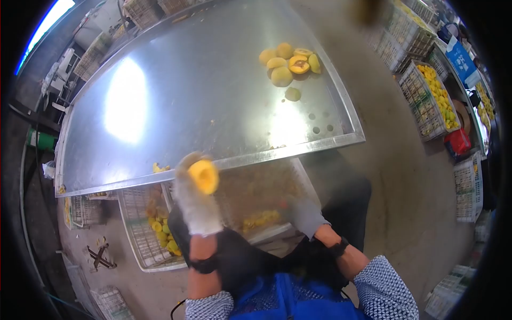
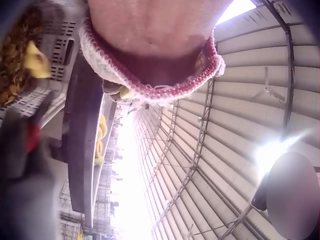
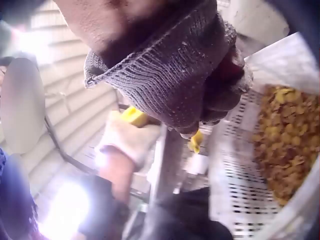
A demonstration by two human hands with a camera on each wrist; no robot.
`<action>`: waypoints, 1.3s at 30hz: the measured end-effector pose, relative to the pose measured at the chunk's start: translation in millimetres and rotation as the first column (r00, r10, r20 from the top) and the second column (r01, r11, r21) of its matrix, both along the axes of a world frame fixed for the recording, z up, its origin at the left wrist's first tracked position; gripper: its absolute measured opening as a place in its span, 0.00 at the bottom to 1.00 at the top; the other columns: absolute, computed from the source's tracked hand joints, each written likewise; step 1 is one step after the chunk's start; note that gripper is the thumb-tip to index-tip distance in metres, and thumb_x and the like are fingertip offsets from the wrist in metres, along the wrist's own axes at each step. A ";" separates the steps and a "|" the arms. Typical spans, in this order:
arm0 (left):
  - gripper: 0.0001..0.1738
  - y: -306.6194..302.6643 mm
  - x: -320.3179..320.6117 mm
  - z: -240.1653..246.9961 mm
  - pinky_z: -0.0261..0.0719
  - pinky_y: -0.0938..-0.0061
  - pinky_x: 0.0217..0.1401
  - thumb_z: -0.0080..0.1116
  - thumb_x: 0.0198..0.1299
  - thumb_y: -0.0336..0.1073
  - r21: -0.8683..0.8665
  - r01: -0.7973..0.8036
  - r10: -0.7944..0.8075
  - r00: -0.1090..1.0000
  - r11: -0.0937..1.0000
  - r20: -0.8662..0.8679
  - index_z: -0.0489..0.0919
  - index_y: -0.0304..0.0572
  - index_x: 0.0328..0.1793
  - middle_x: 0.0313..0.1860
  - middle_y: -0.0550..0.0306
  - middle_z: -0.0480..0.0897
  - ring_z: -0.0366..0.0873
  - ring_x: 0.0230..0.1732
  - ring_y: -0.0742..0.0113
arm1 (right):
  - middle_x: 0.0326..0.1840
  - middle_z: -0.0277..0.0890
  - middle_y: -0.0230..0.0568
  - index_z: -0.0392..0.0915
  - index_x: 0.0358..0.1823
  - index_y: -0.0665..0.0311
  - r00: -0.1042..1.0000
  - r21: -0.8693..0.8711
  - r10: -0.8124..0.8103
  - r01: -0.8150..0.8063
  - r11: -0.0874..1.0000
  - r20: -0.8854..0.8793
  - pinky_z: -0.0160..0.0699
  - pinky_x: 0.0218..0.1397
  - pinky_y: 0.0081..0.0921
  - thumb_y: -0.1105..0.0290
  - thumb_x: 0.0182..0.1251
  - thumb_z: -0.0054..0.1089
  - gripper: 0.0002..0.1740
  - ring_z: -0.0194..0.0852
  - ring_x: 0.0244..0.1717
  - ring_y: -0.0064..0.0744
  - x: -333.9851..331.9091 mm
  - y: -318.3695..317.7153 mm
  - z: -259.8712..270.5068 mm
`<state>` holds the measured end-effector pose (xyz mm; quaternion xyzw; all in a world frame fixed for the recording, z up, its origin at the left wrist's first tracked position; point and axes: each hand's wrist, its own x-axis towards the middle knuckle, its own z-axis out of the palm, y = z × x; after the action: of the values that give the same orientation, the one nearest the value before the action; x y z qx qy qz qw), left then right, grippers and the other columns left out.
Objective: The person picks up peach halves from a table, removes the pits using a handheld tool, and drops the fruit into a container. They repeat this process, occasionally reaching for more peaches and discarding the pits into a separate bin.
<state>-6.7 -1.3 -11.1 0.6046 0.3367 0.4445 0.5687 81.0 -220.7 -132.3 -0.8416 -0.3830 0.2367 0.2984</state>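
Observation:
A yellow peach half faces up in the grip of my left hand, which wears a whitish glove, at the metal table's near edge. The right wrist view also shows this fruit in the left hand. My right hand, in a grey glove, is blurred over the crate between the knees. Its fingers are curled. A narrow dark tool with a red part is in that hand. A yellow piece appears over the crate, blurred.
Peaches, one showing its pit, lie at the table's right end. Below its near edge, a white crate holds yellow-green pieces; another holds many brownish-yellow pieces. Stacked crates stand at the right.

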 end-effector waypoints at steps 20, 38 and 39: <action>0.27 62.9 322.0 18.9 0.76 0.59 0.64 0.62 0.61 0.46 0.325 0.778 -0.093 0.438 0.537 -0.894 0.76 0.51 0.67 0.60 0.41 0.79 0.77 0.62 0.43 | 0.34 0.83 0.55 0.76 0.49 0.58 0.961 -0.067 -0.126 0.113 0.991 -0.247 0.78 0.44 0.50 0.43 0.70 0.55 0.24 0.82 0.38 0.60 27.6 -1.7 -0.9; 0.35 -25.5 53.4 23.3 0.65 0.81 0.25 0.45 0.70 0.70 -0.377 0.472 -0.467 0.877 0.797 0.110 0.74 0.48 0.62 0.34 0.60 0.79 0.74 0.25 0.73 | 0.27 0.77 0.54 0.75 0.43 0.64 0.975 0.507 -0.142 0.212 0.835 -0.173 0.74 0.32 0.45 0.59 0.71 0.63 0.15 0.79 0.30 0.59 16.7 13.9 84.1; 0.35 -32.8 47.3 23.8 0.66 0.81 0.26 0.45 0.69 0.70 -0.427 0.470 -0.451 0.880 0.773 0.152 0.74 0.48 0.61 0.34 0.60 0.80 0.75 0.26 0.73 | 0.25 0.77 0.55 0.73 0.42 0.65 0.987 0.461 -0.123 0.159 0.873 -0.107 0.73 0.31 0.47 0.59 0.71 0.63 0.15 0.79 0.29 0.60 14.9 18.4 90.6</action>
<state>40.6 -34.1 12.8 0.5104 0.2606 0.2136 0.7912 95.8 -202.3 -41.7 -0.7611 -0.3549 0.1459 0.5230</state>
